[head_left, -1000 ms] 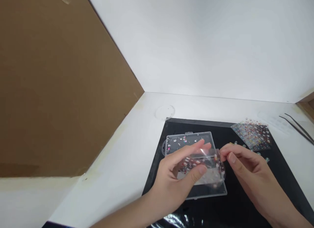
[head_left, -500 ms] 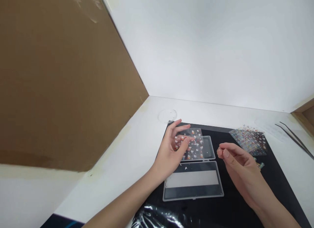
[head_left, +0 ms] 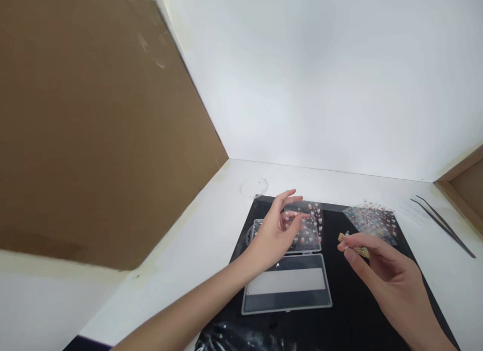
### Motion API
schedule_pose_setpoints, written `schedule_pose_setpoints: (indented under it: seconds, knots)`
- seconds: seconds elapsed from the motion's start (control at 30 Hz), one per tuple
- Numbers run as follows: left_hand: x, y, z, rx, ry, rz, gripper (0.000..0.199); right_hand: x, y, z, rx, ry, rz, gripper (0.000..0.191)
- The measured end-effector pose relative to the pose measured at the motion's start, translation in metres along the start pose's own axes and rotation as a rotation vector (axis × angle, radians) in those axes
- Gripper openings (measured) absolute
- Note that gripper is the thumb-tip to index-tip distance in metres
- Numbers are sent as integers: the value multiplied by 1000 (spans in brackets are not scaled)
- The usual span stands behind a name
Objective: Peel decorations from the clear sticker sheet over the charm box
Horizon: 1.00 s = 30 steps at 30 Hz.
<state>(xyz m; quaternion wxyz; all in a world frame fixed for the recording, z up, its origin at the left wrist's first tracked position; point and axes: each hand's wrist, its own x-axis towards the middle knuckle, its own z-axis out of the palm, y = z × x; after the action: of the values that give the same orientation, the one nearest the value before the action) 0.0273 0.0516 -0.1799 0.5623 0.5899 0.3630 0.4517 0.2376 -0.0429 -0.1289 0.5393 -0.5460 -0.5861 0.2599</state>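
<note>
Left hand (head_left: 272, 236) pinches patterned sheet (head_left: 314, 234), apparently to steady it over open case (head_left: 289, 308). Right hand (head_left: 394, 274): fingertips together, contents unclear.

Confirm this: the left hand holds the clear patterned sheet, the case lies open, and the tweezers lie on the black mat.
Wrong on the tweezers: the head view shows them on the white surface, right of the black mat. The left hand holds the clear patterned sheet and the case lies open, as stated.
</note>
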Motion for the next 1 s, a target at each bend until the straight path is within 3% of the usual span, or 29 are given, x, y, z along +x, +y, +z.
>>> schedule_pose_setpoints:
  seconds: [0.1,0.27,0.37,0.43,0.47,0.57,0.63,0.77,0.9,1.0]
  knots:
    - [42,0,8,110,-23,-51,51,-1,13,-30,-152,-6,-81,20]
    - [122,-18,7,443,-148,-175,52,6,46,-77,-263,13,-42,30]
    - [138,-21,9,658,-102,-55,52,12,63,-93,-304,-1,-8,36]
    - [124,-14,20,756,-51,146,57,15,71,-99,-305,-12,1,38]
    - [111,-8,28,776,-82,268,53,15,73,-100,-298,-17,1,37]
    - [61,12,60,764,-313,578,34,12,73,-100,-275,-42,-6,33]
    - [32,21,81,737,-397,704,30,7,69,-99,-258,-65,-11,30]
    - [13,24,103,632,-452,709,28,0,60,-100,-213,-106,-7,21]
    - [6,16,99,577,-442,594,27,2,52,-108,-232,-70,-29,12]
    - [-20,5,91,691,-475,544,32,2,46,-114,-323,-92,-96,6]
